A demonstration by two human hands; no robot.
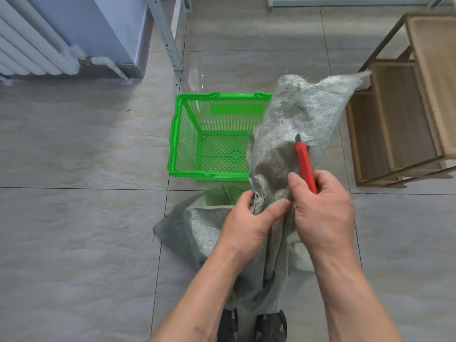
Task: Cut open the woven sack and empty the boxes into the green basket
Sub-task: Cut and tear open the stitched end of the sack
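A grey-green woven sack [291, 124] is held up in front of me, its far end lifted over the right side of the green basket [187, 134]. My left hand [249, 223] pinches a fold of the sack near its middle. My right hand [320, 208] grips a red utility knife [306, 164], blade tip pointing away against the sack, and its fingers also hold the fabric. The sack bulges with contents that are hidden inside. Nothing lies in the basket.
The basket stands on a grey tiled floor [74, 218]. A wooden step shelf [399, 114] stands at the right, close to the sack's far end. A white radiator [29, 40] and a metal frame leg [167, 35] are at the back left. My shoes [254, 327] show below.
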